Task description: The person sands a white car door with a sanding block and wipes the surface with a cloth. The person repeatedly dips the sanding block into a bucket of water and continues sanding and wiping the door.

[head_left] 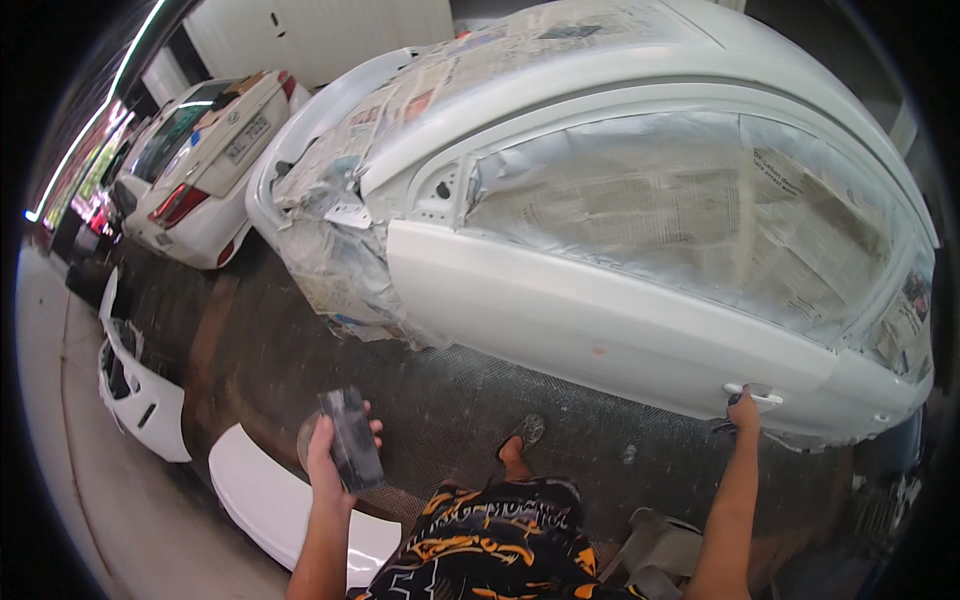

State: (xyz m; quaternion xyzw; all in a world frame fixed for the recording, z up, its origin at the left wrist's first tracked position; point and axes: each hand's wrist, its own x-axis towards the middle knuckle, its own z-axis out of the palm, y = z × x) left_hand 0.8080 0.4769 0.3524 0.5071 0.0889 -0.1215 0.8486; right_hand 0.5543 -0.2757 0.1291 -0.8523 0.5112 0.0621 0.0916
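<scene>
the left hand is wrapped round a dark rectangular sanding block, raised above the dark mesh floor. the right hand pinches the white door handle of the white primed car door, its windows covered in grey newspaper masking

I have one view only, from the head, wide and fisheye, tipped down and forward so straight edges bow near the rim. It faces the side of a white car masked in newspaper, close enough that the body fills everything from twelve to three o'clock. My forearms enter from six o'clock. The floor spreads toward nine, and a second white car sits well off at ten.
</scene>
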